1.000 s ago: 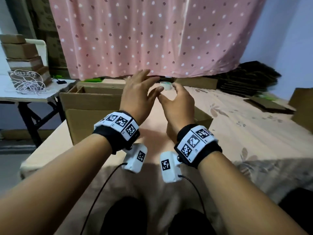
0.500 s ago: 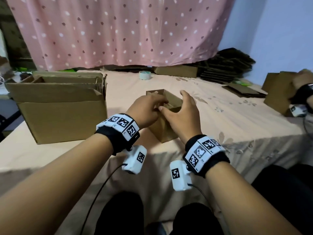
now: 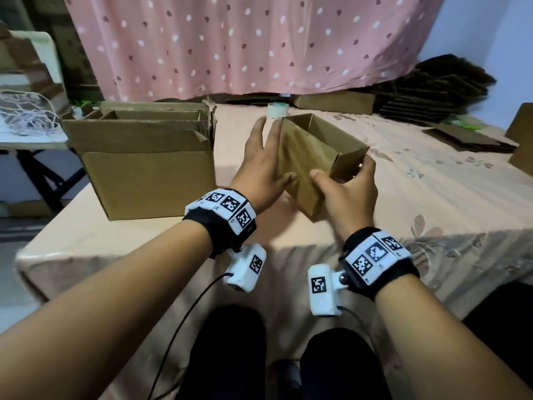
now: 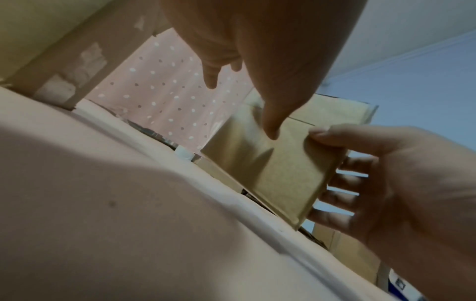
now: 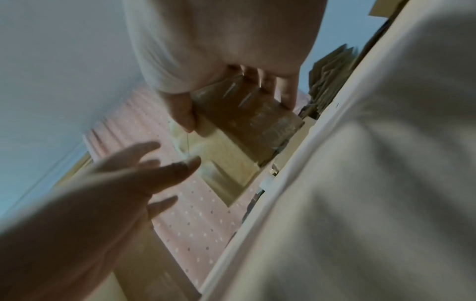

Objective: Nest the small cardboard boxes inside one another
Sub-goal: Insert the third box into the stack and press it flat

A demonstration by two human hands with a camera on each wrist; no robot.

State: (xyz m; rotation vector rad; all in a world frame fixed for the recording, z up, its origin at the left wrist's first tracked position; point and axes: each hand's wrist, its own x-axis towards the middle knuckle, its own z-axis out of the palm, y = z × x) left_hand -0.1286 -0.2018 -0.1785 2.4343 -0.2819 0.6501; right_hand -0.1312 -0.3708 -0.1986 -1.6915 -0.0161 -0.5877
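The right hand (image 3: 350, 194) grips the near end of a small open-topped cardboard box (image 3: 305, 157), thumb on one side and fingers (image 4: 342, 179) wrapped round the end wall. The box is tilted and held just above the cloth-covered surface (image 3: 403, 197). The left hand (image 3: 259, 171) lies flat against the box's left wall, its fingers straight and spread, grasping nothing. A large open carton (image 3: 144, 166) stands on the surface to the left, near the hands, with a roll of tape (image 3: 275, 110) behind.
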